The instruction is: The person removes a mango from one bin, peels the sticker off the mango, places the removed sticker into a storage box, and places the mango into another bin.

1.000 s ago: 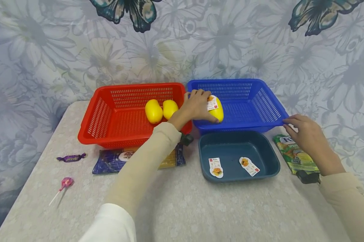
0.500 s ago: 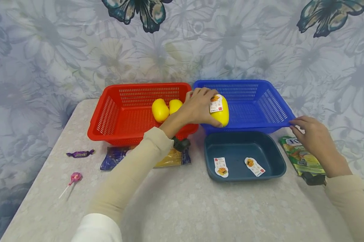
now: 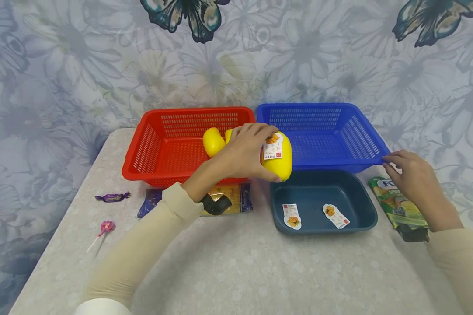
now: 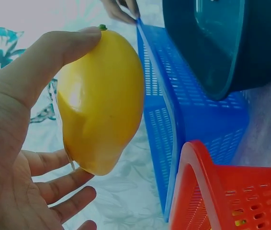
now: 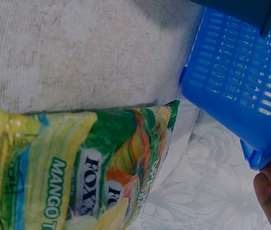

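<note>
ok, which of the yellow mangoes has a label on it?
The mango gripped by the left hand, held above the gap between the red basket and blue basket. The mangoes in the red basket show none.

Three yellow mangoes (image 3: 277, 157), two mesh baskets (image 3: 163, 148), one teal tray (image 3: 362, 205), two loose labels (image 3: 291, 216), two candy bags (image 3: 398, 203).

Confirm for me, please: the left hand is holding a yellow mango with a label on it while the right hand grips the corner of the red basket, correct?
Not quite. The right hand grips the corner of the blue basket, not the red one, as the head view shows. The left hand does hold the labelled yellow mango.
</note>
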{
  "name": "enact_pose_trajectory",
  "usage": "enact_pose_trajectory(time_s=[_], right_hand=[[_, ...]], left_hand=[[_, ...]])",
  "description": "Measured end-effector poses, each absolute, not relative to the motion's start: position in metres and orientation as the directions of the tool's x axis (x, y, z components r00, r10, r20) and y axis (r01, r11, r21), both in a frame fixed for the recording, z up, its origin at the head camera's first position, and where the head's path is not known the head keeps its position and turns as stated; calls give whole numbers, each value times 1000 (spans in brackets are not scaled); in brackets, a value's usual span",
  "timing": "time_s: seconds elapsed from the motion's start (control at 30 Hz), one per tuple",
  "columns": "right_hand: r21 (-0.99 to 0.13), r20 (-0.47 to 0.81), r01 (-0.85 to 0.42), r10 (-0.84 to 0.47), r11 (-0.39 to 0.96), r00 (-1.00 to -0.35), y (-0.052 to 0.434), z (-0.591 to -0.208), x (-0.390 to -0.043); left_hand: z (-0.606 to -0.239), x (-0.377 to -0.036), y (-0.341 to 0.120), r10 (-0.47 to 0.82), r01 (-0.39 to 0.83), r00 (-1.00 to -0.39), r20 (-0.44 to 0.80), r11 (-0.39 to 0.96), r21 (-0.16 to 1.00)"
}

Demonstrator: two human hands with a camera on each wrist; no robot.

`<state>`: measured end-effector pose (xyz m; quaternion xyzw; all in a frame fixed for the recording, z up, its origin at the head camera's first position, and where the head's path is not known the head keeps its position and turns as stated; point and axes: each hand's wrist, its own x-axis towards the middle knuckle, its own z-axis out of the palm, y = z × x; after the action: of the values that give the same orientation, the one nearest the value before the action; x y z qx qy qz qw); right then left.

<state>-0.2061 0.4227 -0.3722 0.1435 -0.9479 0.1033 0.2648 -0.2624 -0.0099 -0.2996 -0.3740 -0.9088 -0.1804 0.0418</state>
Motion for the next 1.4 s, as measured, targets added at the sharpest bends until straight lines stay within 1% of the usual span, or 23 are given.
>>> enact_pose_trajectory(time_s=[0.17,0.4,0.53,0.77,0.97,1.13,1.4], right_hand=[[-116,526,-312,-209,943,-825,421,-373,-206],[-102,550,-323,-217,941,-807,421,-375,-206],[-109,538,-320,-215,941,-815,422,-375,-206],[-103,510,-287,-197,952,-837,423,-373,-204],[-116,510,-289,-193,950,-838,422,-374,-205],[-121,511,-286,-188,950,-839,421,-375,-205],[-114,535,-300,-196,947,-822,420,-376,-205]], left_hand=[[-301,-247,-22,670,705,-706,228,639,306],[-305,-228,-39,683,715,-695,227,619,325],[-308,-217,-50,683,710,-698,216,620,335],[-320,-199,-66,677,711,-695,241,598,370],[-331,-187,-81,671,697,-706,229,601,391],[-339,-179,-90,656,670,-729,198,622,405],[-357,-164,-103,650,652,-742,165,643,401]])
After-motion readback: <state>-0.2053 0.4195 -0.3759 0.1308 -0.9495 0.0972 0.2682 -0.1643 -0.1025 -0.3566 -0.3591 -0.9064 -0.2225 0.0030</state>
